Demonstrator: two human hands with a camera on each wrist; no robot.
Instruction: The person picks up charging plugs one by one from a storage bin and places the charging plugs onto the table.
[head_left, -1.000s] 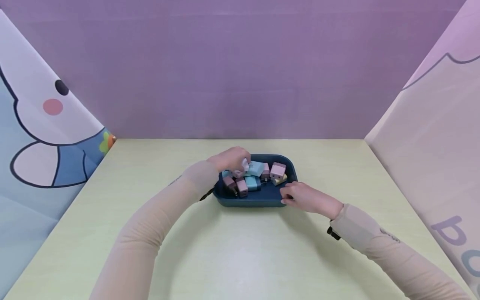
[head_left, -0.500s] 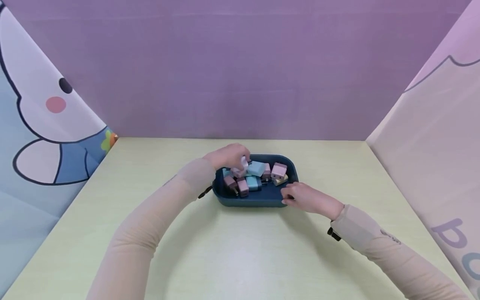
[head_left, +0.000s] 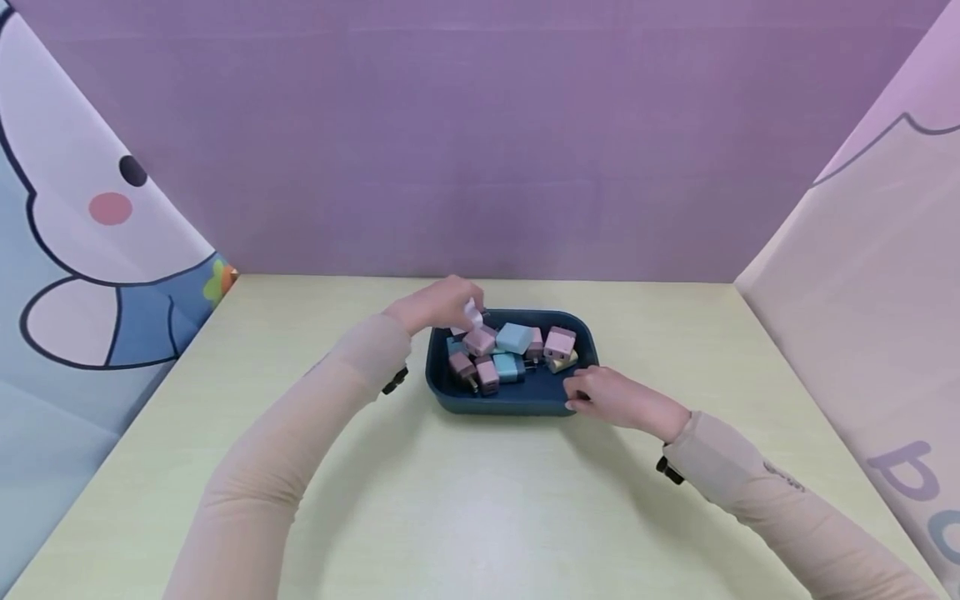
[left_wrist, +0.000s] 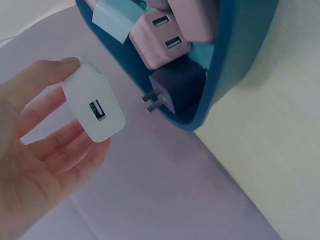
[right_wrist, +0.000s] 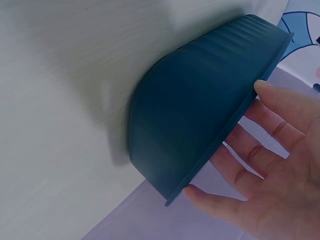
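Note:
A white USB charger (left_wrist: pixel 95 102) is pinched between the thumb and fingers of my left hand (head_left: pixel 441 303), its port facing out in the left wrist view. That hand is over the back left corner of a dark blue plastic basin (head_left: pixel 502 406). Inside the basin lie several USB chargers: pink ones such as a two-port charger (left_wrist: pixel 159 40), light blue ones such as this blue charger (head_left: pixel 514 337), a dark charger (left_wrist: pixel 179 82) with its prongs showing, and a yellow charger (head_left: pixel 562 362). My right hand (right_wrist: pixel 280 145) grips the basin's rim at its front right corner.
The basin stands on a pale yellow-green table (head_left: pixel 480 500). Behind it rises a purple backdrop (head_left: pixel 480 150). Printed cloth panels flank the table, with a cartoon figure on the left panel (head_left: pixel 67 208) and lettering on the right panel (head_left: pixel 885 333).
My left hand has moved left and slightly back with the white charger, uncovering a pink charger beneath. The right hand stays at the basin's rim.

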